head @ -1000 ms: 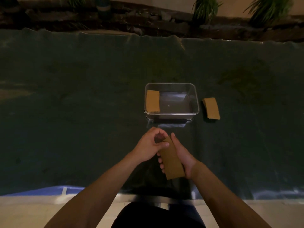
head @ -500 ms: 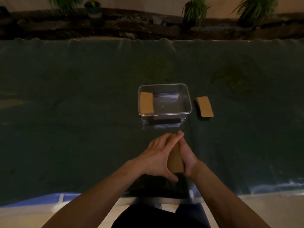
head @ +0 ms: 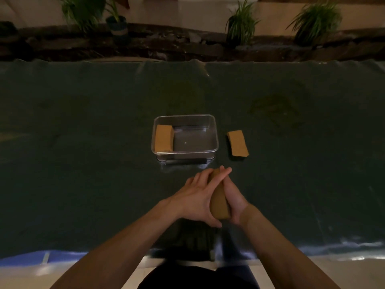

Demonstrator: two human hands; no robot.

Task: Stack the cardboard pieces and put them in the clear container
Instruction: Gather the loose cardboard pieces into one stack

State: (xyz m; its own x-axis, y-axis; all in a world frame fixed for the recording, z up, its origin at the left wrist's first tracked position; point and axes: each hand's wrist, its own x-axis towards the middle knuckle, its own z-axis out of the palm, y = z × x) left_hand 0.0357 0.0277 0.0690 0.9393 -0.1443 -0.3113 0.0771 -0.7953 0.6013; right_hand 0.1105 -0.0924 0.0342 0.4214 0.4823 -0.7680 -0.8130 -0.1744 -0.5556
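Note:
A brown cardboard stack (head: 219,202) is pressed between both palms in front of me, just short of the clear container (head: 214,130). My left hand (head: 198,197) lies flat against its left face with fingers stretched forward. My right hand (head: 234,198) cups its right side from below. Inside the container a second cardboard stack (head: 164,138) rests against the left wall. A third cardboard stack (head: 238,143) lies on the mat to the right of the container.
A dark green mat (head: 83,142) covers the table, with a shiny near edge. A low dark stone border and several potted plants (head: 241,24) run behind the far edge. A faint stain (head: 275,109) marks the mat at the right.
My left hand went from pinching the stack's top end to lying flat along its left side, so both palms now squeeze it. The view tilted slightly upward.

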